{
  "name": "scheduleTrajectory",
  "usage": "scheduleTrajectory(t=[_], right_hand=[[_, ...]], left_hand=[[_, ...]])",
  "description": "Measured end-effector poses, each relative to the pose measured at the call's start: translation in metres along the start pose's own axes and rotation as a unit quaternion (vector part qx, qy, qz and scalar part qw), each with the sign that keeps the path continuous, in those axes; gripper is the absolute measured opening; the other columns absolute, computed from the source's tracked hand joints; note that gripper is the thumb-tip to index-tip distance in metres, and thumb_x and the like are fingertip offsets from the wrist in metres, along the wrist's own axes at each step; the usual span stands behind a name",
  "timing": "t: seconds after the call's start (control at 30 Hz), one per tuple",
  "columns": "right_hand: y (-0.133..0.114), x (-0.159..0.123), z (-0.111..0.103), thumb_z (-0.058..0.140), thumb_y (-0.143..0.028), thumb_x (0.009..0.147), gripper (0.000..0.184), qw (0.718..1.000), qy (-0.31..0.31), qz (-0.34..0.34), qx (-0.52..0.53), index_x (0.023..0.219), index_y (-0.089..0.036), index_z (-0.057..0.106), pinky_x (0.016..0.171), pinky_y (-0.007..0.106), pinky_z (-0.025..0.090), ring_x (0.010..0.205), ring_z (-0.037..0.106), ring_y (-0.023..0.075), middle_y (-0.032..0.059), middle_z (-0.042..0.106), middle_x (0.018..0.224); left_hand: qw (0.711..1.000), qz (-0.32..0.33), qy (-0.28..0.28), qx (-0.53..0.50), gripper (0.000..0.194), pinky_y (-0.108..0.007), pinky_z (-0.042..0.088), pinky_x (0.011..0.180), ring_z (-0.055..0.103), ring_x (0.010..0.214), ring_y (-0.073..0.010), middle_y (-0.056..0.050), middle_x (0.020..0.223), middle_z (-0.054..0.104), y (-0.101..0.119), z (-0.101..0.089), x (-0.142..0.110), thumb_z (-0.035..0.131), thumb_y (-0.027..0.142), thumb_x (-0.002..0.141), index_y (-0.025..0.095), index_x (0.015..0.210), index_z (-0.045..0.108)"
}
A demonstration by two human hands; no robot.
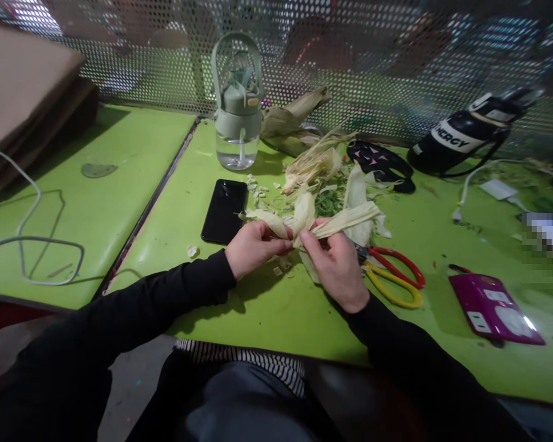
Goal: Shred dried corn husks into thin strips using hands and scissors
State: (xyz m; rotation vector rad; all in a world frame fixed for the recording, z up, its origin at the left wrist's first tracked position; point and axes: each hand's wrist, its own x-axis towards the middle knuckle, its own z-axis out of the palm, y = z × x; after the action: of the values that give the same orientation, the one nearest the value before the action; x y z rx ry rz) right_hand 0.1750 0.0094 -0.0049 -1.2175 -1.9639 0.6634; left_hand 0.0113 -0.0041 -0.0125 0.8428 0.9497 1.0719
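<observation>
Both my hands meet over the middle of the green table [267,313], pinching pale dried corn husk strips [304,218]. My left hand [253,245] is closed on the left end of the husk. My right hand [336,264] is closed on the right strips, which stick out up and to the right. More husks [311,166] and small cut scraps [258,187] lie just beyond my hands. Red and yellow handled scissors [394,276] lie right beside my right hand.
A black phone [224,210] lies left of the husks, a green water bottle [238,104] behind it. Farther right are a black patterned case [380,162], a black bottle on its side [465,138], a magenta power strip [493,307] and white cables [32,245]. Perforated metal screen [373,67] backs the table.
</observation>
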Motion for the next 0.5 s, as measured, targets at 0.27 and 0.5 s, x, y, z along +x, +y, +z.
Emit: scheduleTrajectory(t=[0.27,0.5], right_hand=[[0.0042,0.0029,0.0020,0.059,-0.037,0.088,0.017,0.999,-0.027,0.009,0.040,0.090,-0.021,0.054,0.066,0.032,0.051,0.072,0.063,0.0186,0.0041,0.066,0.082],[0.0059,0.0034,0.0007,0.059,-0.040,0.090,0.021,0.998,-0.035,-0.012,0.044,0.090,-0.019,0.057,0.062,0.030,0.051,0.068,0.062,0.0177,0.0039,0.067,0.081]], left_hand=[[0.999,0.031,0.003,-0.008,0.008,-0.022,0.049,0.065,0.059,0.062,-0.0068,0.001,0.070,0.063,-0.0032,-0.0023,-0.0015,0.068,0.011,0.077,0.012,0.081,0.062],[0.999,-0.009,-0.038,-0.028,0.018,-0.024,0.051,0.072,0.061,0.064,-0.0066,0.001,0.075,0.067,-0.0039,-0.0081,0.0011,0.071,0.009,0.075,0.012,0.090,0.062]])
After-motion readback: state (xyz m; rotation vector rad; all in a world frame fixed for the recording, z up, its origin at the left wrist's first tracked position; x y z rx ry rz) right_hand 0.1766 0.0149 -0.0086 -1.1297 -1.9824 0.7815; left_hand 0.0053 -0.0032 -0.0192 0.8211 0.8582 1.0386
